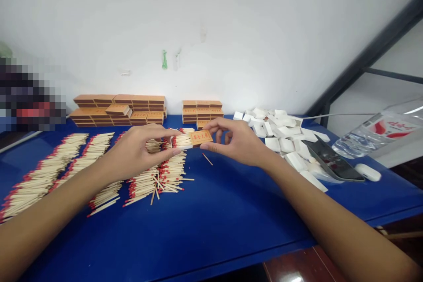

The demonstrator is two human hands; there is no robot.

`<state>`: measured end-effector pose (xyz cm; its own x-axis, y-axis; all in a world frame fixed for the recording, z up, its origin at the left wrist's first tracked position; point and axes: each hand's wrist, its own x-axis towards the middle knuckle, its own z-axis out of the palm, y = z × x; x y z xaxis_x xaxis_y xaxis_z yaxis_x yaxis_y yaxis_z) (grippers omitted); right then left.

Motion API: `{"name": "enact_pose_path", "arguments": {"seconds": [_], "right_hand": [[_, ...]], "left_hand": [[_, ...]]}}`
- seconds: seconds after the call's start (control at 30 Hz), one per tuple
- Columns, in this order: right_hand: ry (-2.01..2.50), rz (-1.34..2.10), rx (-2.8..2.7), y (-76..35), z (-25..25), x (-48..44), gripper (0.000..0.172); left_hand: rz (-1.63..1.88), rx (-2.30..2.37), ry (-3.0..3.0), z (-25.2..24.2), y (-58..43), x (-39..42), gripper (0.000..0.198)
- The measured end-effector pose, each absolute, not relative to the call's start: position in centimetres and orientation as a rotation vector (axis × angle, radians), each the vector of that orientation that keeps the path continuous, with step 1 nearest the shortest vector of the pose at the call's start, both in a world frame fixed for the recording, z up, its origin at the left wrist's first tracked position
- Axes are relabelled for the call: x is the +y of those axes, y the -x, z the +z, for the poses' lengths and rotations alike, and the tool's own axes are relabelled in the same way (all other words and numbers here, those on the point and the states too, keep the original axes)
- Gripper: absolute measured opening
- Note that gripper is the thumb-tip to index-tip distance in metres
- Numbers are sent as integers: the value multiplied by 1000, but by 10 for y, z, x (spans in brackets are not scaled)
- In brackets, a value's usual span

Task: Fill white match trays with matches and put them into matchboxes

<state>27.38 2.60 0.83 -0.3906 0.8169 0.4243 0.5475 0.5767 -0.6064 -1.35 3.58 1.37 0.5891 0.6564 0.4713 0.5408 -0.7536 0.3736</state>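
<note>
Between my hands, above the blue table, is a matchbox partly slid open. My right hand [233, 139] pinches its orange printed sleeve [201, 137] at the right end. From the sleeve's left side sticks out a white inner tray [183, 146] filled with red-tipped matches, and my left hand [142, 147] grips that tray's left end between thumb and fingers. Below and left of the box, rows of loose matches [172, 172] lie on the table, partly hidden by my left hand and forearm. One single match [207, 159] lies apart, under my right hand.
Stacked matchboxes [122, 105] line the wall at the left, with a smaller stack [202, 110] at centre. White inner trays [280, 132] are heaped at the right, beside a phone [333, 158], a white earphone-like case [368, 172] and a tilted water bottle [380, 130]. The blue table [211, 229] extends frontward.
</note>
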Motion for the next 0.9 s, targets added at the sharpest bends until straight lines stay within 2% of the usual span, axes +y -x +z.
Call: {"name": "enact_pose_path", "arguments": {"seconds": [0.47, 0.63, 0.9], "right_hand": [[1057, 513, -2132, -271, 7, 25, 35], [1040, 561, -2102, -265, 4, 22, 36], [984, 659, -2109, -255, -2, 16, 36]], "left_hand": [[835, 864, -2591, 14, 17, 38, 41], [887, 980, -2535, 12, 15, 36, 41], [849, 1020, -2326, 10, 7, 30, 53]]}}
